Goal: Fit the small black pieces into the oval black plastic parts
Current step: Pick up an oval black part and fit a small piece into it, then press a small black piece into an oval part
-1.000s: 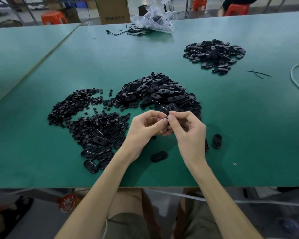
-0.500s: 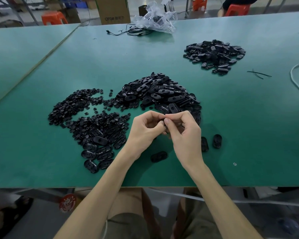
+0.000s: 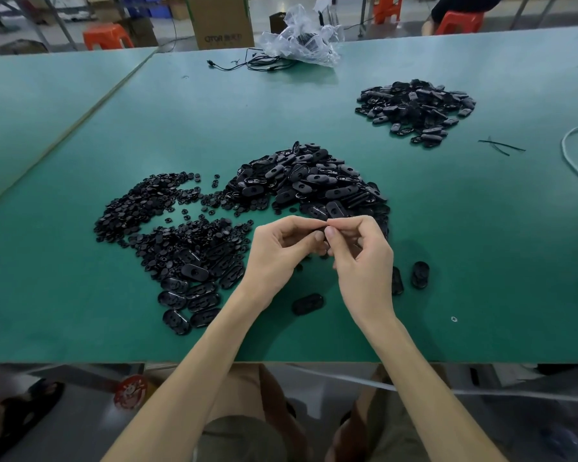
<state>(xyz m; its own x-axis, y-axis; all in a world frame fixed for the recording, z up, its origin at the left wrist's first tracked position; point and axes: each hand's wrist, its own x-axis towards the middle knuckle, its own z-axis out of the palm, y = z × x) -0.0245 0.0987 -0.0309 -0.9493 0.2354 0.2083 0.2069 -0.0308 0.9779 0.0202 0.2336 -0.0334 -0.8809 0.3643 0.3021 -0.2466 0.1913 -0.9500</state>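
Trainee: Hands first, what have they got?

Lead: The left hand (image 3: pixel 281 251) and right hand (image 3: pixel 361 258) meet fingertip to fingertip just above the table (image 3: pixel 481 248), both pinched on one black part (image 3: pixel 318 233). Only a sliver of it shows, so I cannot tell whether a small piece is already seated.

Trainee: How would these handle?

Lead: Light, stiff and glossy, I'd judge, so apt to slip. Hold an oval by its long edges, leaving the middle hole free. Take a small piece by its rim.

Trainee: And the stock?

Lead: Three loose ovals (image 3: pixel 307 304) lie just beside the wrists. Left of them, small pieces (image 3: pixel 141 208) are heaped with some ovals mixed in. Behind the hands sits the pile of oval parts (image 3: pixel 307 181). Well apart, far right, is a second pile (image 3: pixel 417 108), and a plastic bag (image 3: pixel 301 38) lies at the far edge.

Trainee: Anything changed in the last second?

Lead: Hardly. The pinch has drifted slightly up and right, the right hand now uncovers more of the oval beside it, and the piles lie as they were.
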